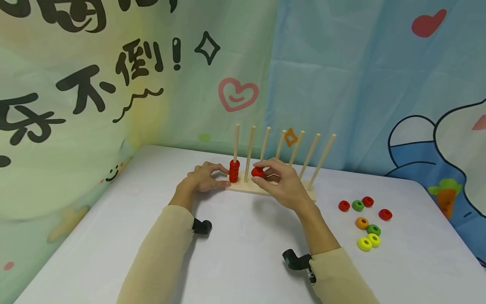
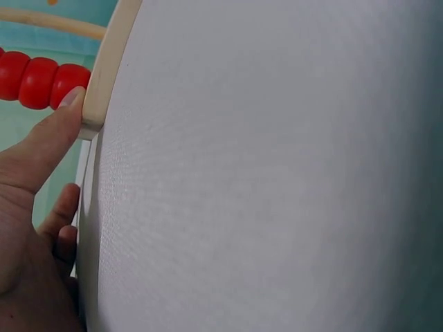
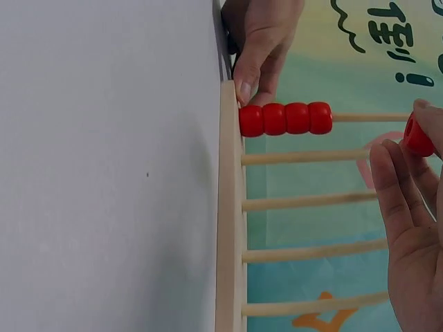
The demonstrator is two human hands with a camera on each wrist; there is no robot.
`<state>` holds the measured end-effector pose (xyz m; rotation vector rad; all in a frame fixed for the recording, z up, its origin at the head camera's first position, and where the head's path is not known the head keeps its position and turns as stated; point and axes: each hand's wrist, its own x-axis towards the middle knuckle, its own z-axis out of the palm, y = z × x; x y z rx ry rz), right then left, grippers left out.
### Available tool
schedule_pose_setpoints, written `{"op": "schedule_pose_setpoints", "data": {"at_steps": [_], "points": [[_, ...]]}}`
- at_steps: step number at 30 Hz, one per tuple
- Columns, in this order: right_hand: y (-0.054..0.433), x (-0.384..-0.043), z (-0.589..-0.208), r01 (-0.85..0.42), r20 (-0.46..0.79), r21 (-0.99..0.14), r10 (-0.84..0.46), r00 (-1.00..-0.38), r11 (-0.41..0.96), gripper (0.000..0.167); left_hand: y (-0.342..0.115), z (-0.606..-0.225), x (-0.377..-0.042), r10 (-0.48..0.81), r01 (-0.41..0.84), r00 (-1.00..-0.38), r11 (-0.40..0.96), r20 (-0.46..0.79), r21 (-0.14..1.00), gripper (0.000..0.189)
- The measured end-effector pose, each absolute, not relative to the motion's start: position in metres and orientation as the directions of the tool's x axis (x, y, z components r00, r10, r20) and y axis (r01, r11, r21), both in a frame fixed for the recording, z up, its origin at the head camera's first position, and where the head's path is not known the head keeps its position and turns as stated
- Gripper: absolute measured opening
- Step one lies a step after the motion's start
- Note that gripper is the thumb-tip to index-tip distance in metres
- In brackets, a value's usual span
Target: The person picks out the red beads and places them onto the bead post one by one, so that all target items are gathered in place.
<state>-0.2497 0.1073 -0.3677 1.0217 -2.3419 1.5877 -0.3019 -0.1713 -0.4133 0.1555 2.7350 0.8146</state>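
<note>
Step in hand, by judgement: placement of one red bead [image 1: 257, 172] on an upright rod of the rack. Location of bead: clear of the table [image 1: 235, 261], at the fingertips of the right hand [image 1: 282, 181], in the head view between the second and third rods from the left. Right grip: pinch on the red bead between thumb and forefinger. Bead hole: visible in the right wrist view, with no rod through it.

Left grip: thumb and fingers of the left hand [image 1: 203, 177] around the left end of the wooden base [image 3: 228, 207], apparently for steadying. Thumb tip at the base edge, just beside the lowest bead on the leftmost rod [image 1: 236, 143].

Rack status: four stacked red beads [image 3: 286, 119] on the leftmost rod, down at the base; no beads visible on the other rods. Loose stock on the table, right of the rack: loose red beads [image 1: 385, 214], green beads [image 1: 358, 205], an orange bead [image 1: 362, 223] and yellow beads [image 1: 364, 243].

Next move, by judgement: hold the base steady, bring the hole over a rod tip, lower straight, then release. Target rod: cannot tell; leftmost plausible by matching colour. Caution: avoid tilt, with possible jamming or loss of the bead.
</note>
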Motion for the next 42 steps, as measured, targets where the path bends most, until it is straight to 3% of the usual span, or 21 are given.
{"op": "schedule_pose_setpoints", "data": {"at_steps": [21,42], "points": [[0.082,-0.263,-0.351,-0.692,0.576,-0.71,-0.457,-0.678,0.13,0.034,-0.172,-0.417,-0.297,0.171,0.013,-0.957,0.831,-0.235,0.556,0.05],[0.05,-0.273,-0.33,-0.707,0.659,-0.706,-0.336,-0.673,0.033,0.036,-0.171,-0.414,-0.3,0.182,0.028,-0.958,0.826,-0.22,0.563,0.05]]}}
